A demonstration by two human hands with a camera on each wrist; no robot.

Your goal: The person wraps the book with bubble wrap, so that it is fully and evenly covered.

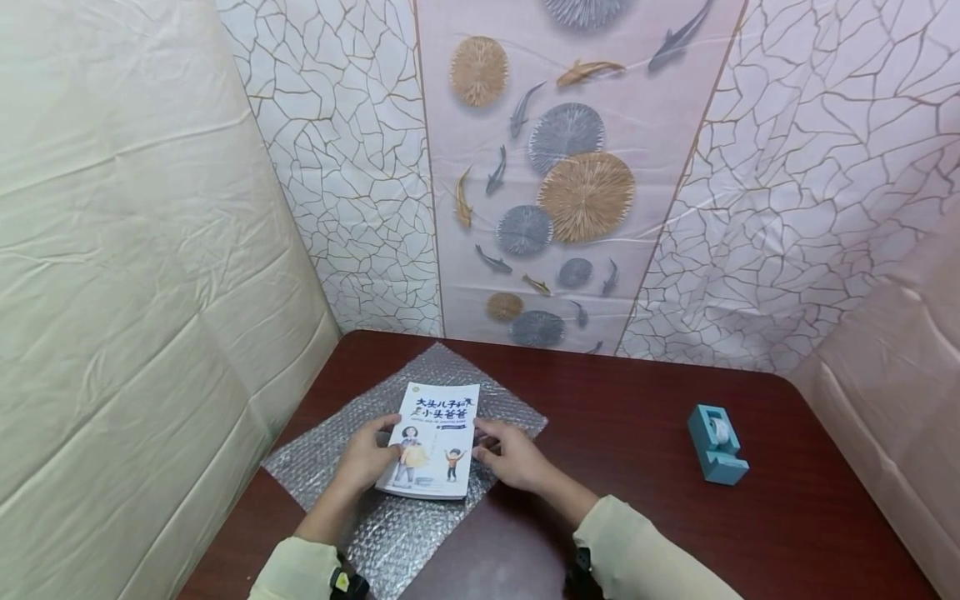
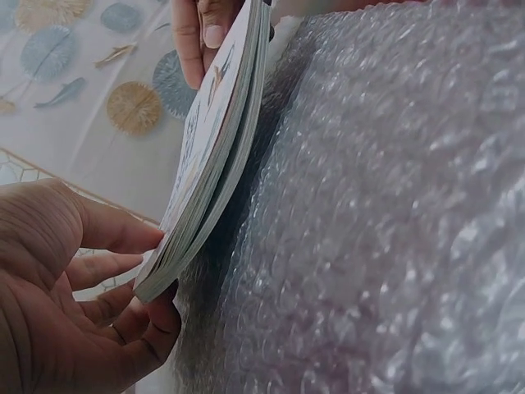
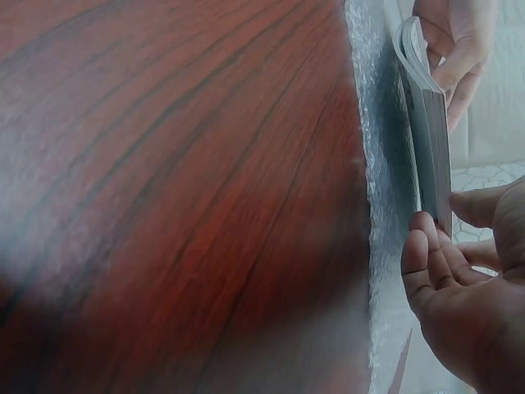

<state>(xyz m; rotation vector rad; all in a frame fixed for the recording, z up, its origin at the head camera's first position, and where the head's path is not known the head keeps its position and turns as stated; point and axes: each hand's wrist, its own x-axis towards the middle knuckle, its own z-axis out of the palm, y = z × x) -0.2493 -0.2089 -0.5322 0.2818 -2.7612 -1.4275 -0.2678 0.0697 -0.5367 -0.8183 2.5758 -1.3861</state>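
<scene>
Both hands hold a white paperback book (image 1: 435, 442) by its long sides, over a sheet of bubble wrap (image 1: 405, 533). The cover faces up, with blue Chinese lettering and drawn figures. My left hand (image 1: 367, 454) grips the left edge, thumb on the cover and fingers curled beneath, as the left wrist view shows. On the opposite edge my right hand (image 1: 516, 457) pinches the book between thumb and fingers. In the left wrist view the pages (image 2: 217, 176) bow slightly and part along the side. The right wrist view shows the book's lower side just above the wrap.
A teal tape dispenser (image 1: 717, 444) with a roll of clear tape stands at the right of the dark red wooden table (image 1: 600, 417). The bubble wrap lies diagonally, one corner past the table's left edge. Patterned cloth walls (image 1: 360, 167) enclose the back and sides.
</scene>
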